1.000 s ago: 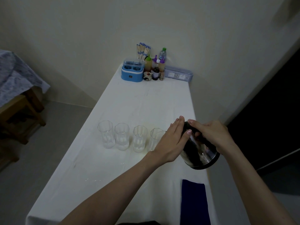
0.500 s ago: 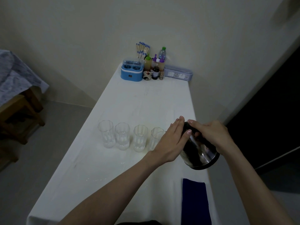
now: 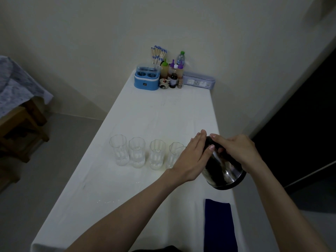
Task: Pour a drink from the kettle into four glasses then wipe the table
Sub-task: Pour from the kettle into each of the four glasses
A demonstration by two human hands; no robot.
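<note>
Kettle (image 3: 224,170): dark steel body, tilted w/ top toward the glasses, base lifted off the table (image 3: 163,113); sits at right end of the glass row, just beside the 4th glass.
Right hand (image 3: 238,151): wrapped over kettle's upper right side, fingers curled around what looks like the handle; grip closed on it.
Left hand (image 3: 193,157): flat, fingers straight and together, palm pressed on kettle's left/top side; not curled, steadies rather than grips.
Glasses: four in a row left of kettle. 1st glass (image 3: 119,151), 2nd glass (image 3: 137,152), 3rd glass (image 3: 157,154) each w/ some clear liquid at bottom; 4th glass (image 3: 175,153) partly hidden behind left hand, fill level can't tell. Stream from spout not visible.
Cloth (image 3: 219,226): dark blue, flat on table, nearer the person than kettle, near right edge.
Spills: small droplets (image 3: 107,201) on table, on near side of the glasses.
Far end, beyond kettle: blue container (image 3: 146,82), bottles (image 3: 173,73), clear box (image 3: 199,81) at wall.
Change vs 0.5 s and 1.0 s ago: none to speak of; kettle tilt, both hands, glasses all same positions. Slight camera shift only.
</note>
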